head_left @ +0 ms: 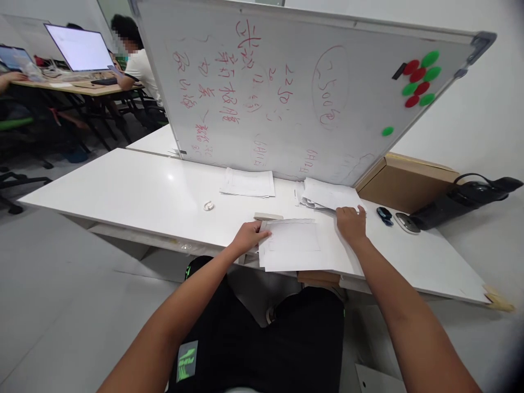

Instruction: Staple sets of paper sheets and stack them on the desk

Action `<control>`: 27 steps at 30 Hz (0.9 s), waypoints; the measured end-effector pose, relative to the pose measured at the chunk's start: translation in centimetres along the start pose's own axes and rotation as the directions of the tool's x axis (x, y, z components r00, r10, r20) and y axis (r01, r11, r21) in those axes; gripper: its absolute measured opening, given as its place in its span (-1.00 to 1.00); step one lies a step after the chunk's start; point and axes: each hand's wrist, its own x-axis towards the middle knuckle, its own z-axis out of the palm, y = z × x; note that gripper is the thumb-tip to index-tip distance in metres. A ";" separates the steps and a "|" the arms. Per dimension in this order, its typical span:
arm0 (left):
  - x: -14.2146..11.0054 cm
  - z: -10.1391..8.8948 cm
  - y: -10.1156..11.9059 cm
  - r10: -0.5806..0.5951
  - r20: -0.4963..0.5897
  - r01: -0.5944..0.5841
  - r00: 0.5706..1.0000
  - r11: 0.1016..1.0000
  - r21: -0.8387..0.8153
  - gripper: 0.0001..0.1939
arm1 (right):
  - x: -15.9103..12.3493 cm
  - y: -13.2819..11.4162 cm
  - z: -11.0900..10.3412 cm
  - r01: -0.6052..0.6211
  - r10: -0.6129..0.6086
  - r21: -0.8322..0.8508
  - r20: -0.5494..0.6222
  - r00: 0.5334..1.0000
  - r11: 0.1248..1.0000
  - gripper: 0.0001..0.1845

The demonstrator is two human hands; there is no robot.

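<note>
A sheet of white paper (297, 245) lies at the near edge of the white table (123, 191), hanging slightly over it. My left hand (248, 237) pinches the sheet's left edge, fingers closed on it. My right hand (351, 224) rests at the sheet's upper right corner, fingers bent and touching a loose pile of papers (327, 195) behind it. A small flat beige block (268, 216) lies just beyond the sheet. Another paper stack (248, 183) sits further back by the whiteboard.
A large whiteboard (286, 87) with red writing and coloured magnets (417, 79) stands tilted on the table. A small white object (208, 206), a cardboard box (405, 180), a dark device (462, 199) and a mouse (385, 215) lie nearby. A person sits at a far desk with monitors (79, 49).
</note>
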 end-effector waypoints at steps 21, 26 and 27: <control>-0.2 -0.2 0.1 0.088 -0.020 -0.086 0.996 0.994 0.074 -0.71 | 2.6 0.5 -2.2 -0.101 0.102 0.103 -0.012 0.995 0.990 -0.63; -0.2 -0.2 0.1 0.073 -0.009 -0.072 0.997 0.994 0.084 -0.73 | 2.8 0.3 -3.4 -0.061 0.092 0.228 -0.125 0.988 0.972 -0.58; -0.2 -0.2 0.1 0.069 -0.003 -0.069 0.998 0.994 0.081 -0.73 | 2.8 0.1 -3.9 -0.076 0.117 0.246 -0.155 0.981 0.966 -0.57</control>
